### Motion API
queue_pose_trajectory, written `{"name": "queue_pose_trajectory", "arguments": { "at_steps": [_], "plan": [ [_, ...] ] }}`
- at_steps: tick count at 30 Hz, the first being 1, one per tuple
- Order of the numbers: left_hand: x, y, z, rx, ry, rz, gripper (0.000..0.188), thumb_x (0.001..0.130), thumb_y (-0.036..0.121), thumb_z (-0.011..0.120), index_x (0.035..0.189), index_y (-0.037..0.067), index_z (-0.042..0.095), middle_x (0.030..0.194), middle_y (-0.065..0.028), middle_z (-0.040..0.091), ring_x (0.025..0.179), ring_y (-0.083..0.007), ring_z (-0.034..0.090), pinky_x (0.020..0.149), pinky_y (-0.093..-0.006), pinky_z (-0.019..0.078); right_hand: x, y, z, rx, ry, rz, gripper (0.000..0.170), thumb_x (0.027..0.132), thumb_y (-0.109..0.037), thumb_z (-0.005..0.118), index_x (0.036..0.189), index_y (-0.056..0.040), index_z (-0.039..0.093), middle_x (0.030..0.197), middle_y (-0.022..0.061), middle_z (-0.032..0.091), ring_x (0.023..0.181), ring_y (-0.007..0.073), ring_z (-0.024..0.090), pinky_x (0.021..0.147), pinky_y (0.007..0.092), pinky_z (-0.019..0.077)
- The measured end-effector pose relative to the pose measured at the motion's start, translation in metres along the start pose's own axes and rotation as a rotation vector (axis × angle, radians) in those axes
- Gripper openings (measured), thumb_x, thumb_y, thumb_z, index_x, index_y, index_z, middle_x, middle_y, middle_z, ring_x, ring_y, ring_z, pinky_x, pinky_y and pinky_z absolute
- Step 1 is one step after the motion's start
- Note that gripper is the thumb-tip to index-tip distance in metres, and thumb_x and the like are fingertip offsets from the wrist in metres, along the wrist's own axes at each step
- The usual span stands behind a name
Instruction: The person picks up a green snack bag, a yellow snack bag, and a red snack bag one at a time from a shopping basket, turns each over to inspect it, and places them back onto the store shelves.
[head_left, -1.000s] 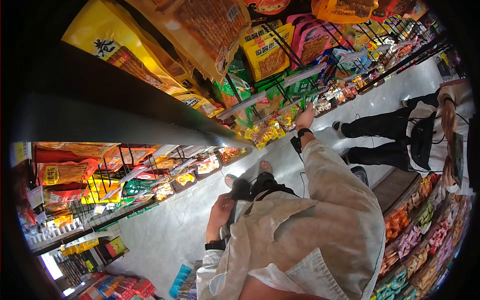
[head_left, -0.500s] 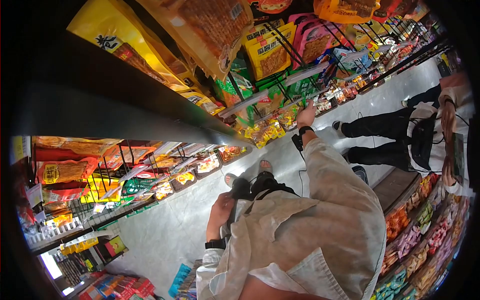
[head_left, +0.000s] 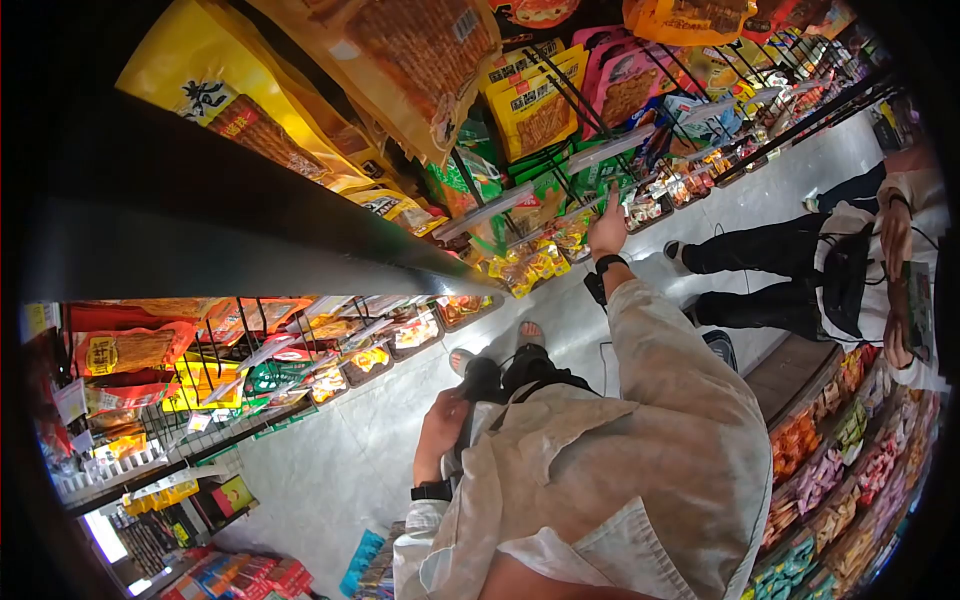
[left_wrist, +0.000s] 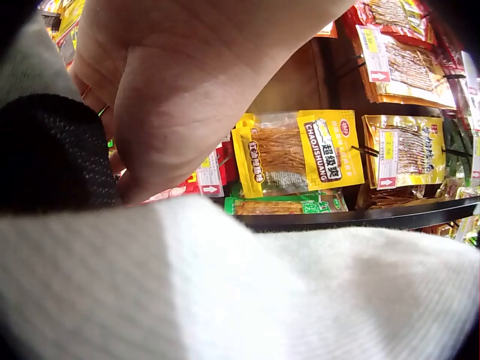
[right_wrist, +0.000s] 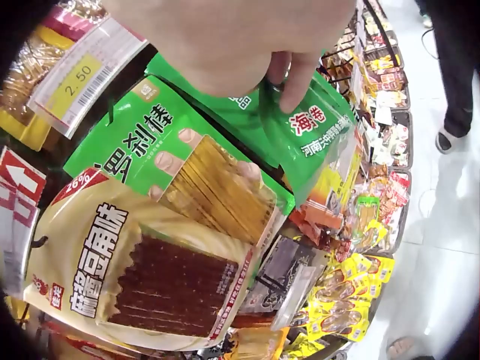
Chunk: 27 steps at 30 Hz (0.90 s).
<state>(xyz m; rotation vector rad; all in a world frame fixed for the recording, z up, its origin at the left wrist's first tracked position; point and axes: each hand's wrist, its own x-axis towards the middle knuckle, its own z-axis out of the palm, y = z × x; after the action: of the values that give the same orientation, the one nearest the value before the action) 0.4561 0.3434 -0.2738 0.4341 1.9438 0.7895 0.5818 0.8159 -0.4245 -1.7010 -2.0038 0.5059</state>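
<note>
In the head view my right hand [head_left: 608,236] reaches up to the hanging snacks, one finger stretched toward the green packets. The right wrist view shows my right hand [right_wrist: 247,45] pinching a green snack packet [right_wrist: 319,135] near its upper part, one fingertip on its front. This packet is tilted and bent, overlapping another green packet [right_wrist: 161,139]. A beige snack bag [right_wrist: 82,262] hangs just below them. My left hand [head_left: 438,425] hangs low at my side near dark clothing, its fingers partly hidden. In the left wrist view my left hand [left_wrist: 180,90] shows its palm side.
A dark shelf post [head_left: 300,220] stands close on the left between two racks. Another person [head_left: 800,265] stands at the right. Bins of wrapped sweets [head_left: 800,440] line the lower right. A yellow snack packet [left_wrist: 300,154] hangs beyond the left hand. Grey floor [head_left: 320,450] lies below.
One finger of my right hand now stretches further up along the green packets. The left hand stays at my side. The head view has shifted slightly.
</note>
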Motion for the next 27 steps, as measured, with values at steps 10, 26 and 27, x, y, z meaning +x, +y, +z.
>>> {"name": "queue_pose_trajectory", "arguments": {
  "at_steps": [10,26,27],
  "plan": [
    [0.004,-0.010,0.001,-0.011,0.012,0.037,0.041,0.098,0.022,0.065,0.133,0.003,0.055,0.111,-0.0161,0.071,0.105,-0.0223,0.068,0.090,-0.0338,0.0532,0.011,-0.012,-0.011,-0.106,-0.175,0.056,0.096,0.082,-0.002,0.064,0.162,-0.0288,0.017,0.129,0.0282,0.050,0.109,0.0468,0.058,0.083,0.0496,0.0537],
    [0.001,-0.031,-0.020,-0.064,-0.085,0.109,0.040,0.096,0.022,0.065,0.130,0.001,0.058,0.117,-0.0171,0.070,0.108,-0.0242,0.068,0.092,-0.0348,0.0523,-0.134,0.134,0.123,-0.037,-0.504,-0.057,0.029,0.079,-0.021,0.067,0.105,-0.0109,0.071,0.106,0.0181,0.071,0.105,0.0390,0.066,0.090,0.0482,0.0543],
    [0.001,-0.036,-0.023,-0.073,-0.106,0.113,0.040,0.095,0.022,0.065,0.128,0.000,0.060,0.119,-0.0172,0.070,0.108,-0.0251,0.068,0.093,-0.0352,0.0522,-0.162,0.169,0.137,-0.475,-0.674,-0.743,0.016,0.076,-0.019,0.069,0.091,-0.0123,0.072,0.096,0.0141,0.070,0.095,0.0346,0.068,0.083,0.0467,0.0555]
  ]
}}
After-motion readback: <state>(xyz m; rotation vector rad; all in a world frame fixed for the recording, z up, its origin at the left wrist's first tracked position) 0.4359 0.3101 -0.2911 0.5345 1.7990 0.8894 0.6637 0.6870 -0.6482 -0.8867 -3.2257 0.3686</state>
